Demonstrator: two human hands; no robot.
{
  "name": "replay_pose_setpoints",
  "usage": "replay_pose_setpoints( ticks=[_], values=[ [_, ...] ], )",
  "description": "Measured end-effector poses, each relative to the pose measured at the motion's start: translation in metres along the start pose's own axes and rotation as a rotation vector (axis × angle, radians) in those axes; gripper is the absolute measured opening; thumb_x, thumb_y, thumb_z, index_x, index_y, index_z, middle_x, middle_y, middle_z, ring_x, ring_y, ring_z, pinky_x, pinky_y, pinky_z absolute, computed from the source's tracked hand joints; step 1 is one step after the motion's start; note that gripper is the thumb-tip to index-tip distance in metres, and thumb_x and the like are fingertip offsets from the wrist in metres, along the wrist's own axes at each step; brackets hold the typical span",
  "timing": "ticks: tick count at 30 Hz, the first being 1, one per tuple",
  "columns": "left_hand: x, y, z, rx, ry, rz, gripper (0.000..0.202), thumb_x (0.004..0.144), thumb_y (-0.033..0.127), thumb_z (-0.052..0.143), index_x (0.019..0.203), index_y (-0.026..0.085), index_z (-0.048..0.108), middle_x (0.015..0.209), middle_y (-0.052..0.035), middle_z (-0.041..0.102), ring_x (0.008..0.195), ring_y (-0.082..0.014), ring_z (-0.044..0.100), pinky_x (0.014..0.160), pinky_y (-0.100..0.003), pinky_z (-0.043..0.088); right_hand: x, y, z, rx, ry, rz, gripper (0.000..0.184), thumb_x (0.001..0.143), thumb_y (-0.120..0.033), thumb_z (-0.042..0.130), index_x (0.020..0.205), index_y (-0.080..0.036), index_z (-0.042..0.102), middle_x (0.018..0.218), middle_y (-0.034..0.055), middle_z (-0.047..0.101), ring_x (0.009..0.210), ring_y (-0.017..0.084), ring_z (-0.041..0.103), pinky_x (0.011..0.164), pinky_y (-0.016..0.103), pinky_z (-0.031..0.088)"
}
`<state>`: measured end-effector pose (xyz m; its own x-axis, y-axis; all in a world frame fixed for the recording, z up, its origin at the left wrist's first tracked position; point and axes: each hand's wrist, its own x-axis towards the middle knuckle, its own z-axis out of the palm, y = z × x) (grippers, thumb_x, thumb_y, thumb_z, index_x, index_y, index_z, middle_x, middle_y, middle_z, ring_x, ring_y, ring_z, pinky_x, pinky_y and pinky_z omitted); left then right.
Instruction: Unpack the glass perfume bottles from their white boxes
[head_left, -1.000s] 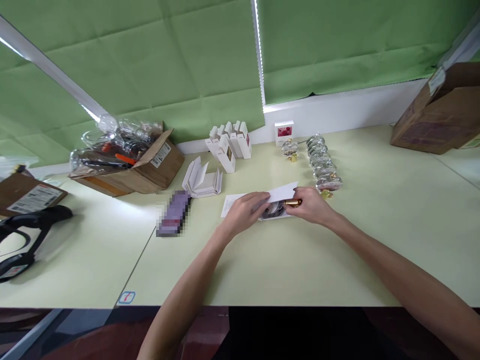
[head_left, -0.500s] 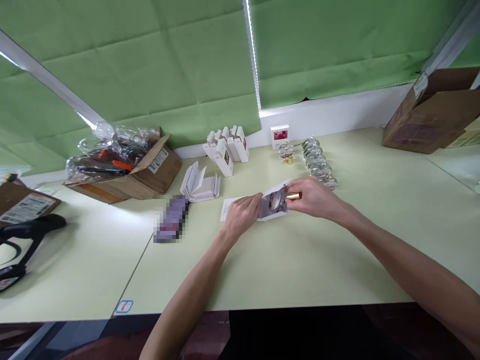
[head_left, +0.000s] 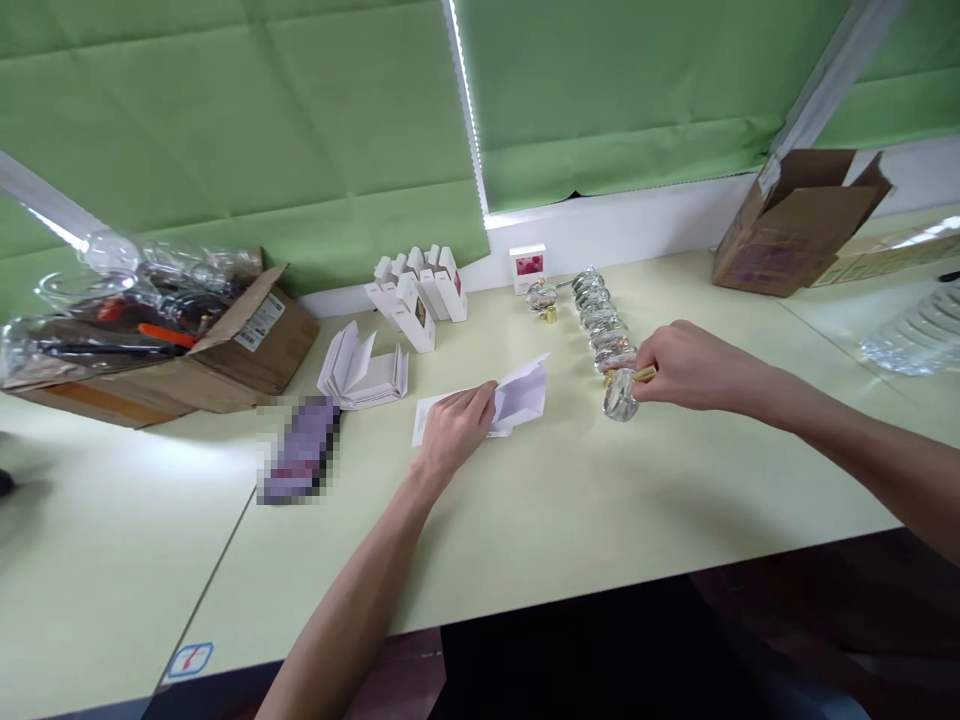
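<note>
My right hand (head_left: 679, 368) pinches the gold top of a round, clear glass perfume bottle (head_left: 621, 397), which hangs at the near end of a row of similar bottles (head_left: 596, 312). Whether it touches the row I cannot tell. Under the curled fingers of my left hand (head_left: 459, 425) lies a white cardboard box (head_left: 525, 390), its open end toward the right. Beyond the row's far left side, another glass bottle (head_left: 541, 294) sits beside a small gold cap (head_left: 550, 315). A white box with a pink picture (head_left: 529, 267) stands behind them.
Several white boxes (head_left: 416, 315) stand at the back, with folded white cartons (head_left: 367, 370) before them. A pixelated purple object (head_left: 304, 445) lies left. Cardboard boxes flank the table: a filled one (head_left: 262, 350) left, an open one (head_left: 772, 240) right. Clear plastic (head_left: 915, 330) lies far right.
My right hand has drawn the perfume bottle out of the white box and carried it right, to the row. My left hand stays on the box. The view has shifted right.
</note>
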<state>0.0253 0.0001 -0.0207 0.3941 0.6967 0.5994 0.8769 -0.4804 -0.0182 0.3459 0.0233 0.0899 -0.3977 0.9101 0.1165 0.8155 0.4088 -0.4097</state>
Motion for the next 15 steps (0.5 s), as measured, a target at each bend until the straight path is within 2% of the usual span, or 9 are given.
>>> replay_pose_setpoints(
  ticks=[2, 4, 8, 11, 15],
  values=[
    [0.0, -0.001, 0.001, 0.019, 0.043, 0.017, 0.024, 0.098, 0.018, 0.046, 0.103, 0.02, 0.069, 0.083, -0.0021, 0.078, 0.069, -0.0159, 0.073, 0.058, -0.025, 0.048, -0.001, -0.004, -0.002, -0.178, -0.208, 0.148, 0.045, 0.063, -0.009, 0.065, 0.04, -0.022, 0.028, 0.047, -0.0015, 0.04, 0.048, 0.01, 0.043, 0.048, 0.03, 0.014],
    [0.0, -0.001, 0.002, 0.022, 0.089, 0.04, 0.022, 0.097, 0.017, 0.048, 0.102, 0.019, 0.07, 0.082, -0.0021, 0.078, 0.067, -0.0151, 0.072, 0.057, -0.025, 0.047, 0.0, -0.008, -0.002, -0.287, -0.262, 0.251, 0.039, 0.064, -0.011, 0.063, 0.043, -0.022, 0.032, 0.047, -0.002, 0.04, 0.045, 0.01, 0.038, 0.047, 0.03, 0.015],
    [0.001, -0.001, 0.002, 0.004, 0.153, 0.072, 0.021, 0.096, 0.015, 0.049, 0.101, 0.018, 0.07, 0.081, -0.0017, 0.078, 0.065, -0.0144, 0.072, 0.056, -0.025, 0.047, 0.004, -0.004, 0.003, -0.337, -0.287, 0.29, 0.019, 0.065, -0.016, 0.066, 0.053, -0.02, 0.051, 0.05, -0.0007, 0.045, 0.047, 0.012, 0.043, 0.046, 0.029, 0.019],
    [0.001, -0.001, 0.0, -0.003, 0.159, 0.071, 0.021, 0.097, 0.015, 0.05, 0.101, 0.017, 0.07, 0.077, -0.0013, 0.077, 0.064, -0.0143, 0.071, 0.056, -0.025, 0.047, 0.009, 0.0, 0.006, -0.316, -0.263, 0.298, 0.006, 0.065, -0.02, 0.068, 0.065, -0.019, 0.062, 0.056, 0.002, 0.054, 0.05, 0.013, 0.047, 0.046, 0.027, 0.023],
    [0.001, -0.002, -0.001, -0.009, 0.144, 0.06, 0.022, 0.097, 0.015, 0.049, 0.101, 0.017, 0.07, 0.075, -0.0011, 0.077, 0.063, -0.0139, 0.071, 0.055, -0.025, 0.046, 0.018, -0.001, 0.01, -0.333, -0.227, 0.329, 0.008, 0.067, -0.023, 0.07, 0.073, -0.018, 0.069, 0.066, 0.006, 0.062, 0.056, 0.015, 0.055, 0.047, 0.026, 0.028]
  ],
)
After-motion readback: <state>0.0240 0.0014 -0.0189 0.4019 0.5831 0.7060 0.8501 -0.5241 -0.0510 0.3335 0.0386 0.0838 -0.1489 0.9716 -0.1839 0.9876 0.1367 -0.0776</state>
